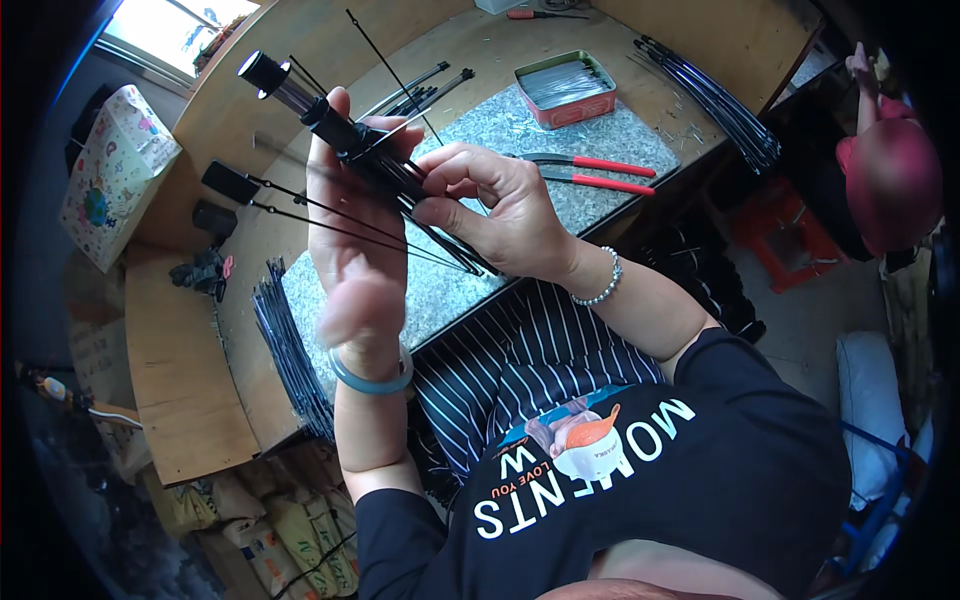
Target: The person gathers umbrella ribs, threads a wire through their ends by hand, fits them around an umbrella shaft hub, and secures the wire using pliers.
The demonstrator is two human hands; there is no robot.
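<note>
An umbrella frame [335,130] with a black shaft and thin dark ribs slants over the worktable. My left hand [352,262] supports it from beneath, palm up, with the fingers around the shaft and the thumb blurred away from it. Two ribs ending in a flat black piece [230,183] stick out to the left across that palm. My right hand [500,205] pinches the ribs near the middle of the frame; whatever is between its fingertips is too small to make out. Pliers [600,175] with red handles lie just beyond the right hand.
A grey speckled board [470,125] covers the table's middle. On it stands a red tin [568,95] of thin metal pins. Bundles of black ribs [290,340] lie at left and far right [710,100]. A screwdriver [545,14] lies at the back. A person [890,180] is at right, near a red stool [785,235].
</note>
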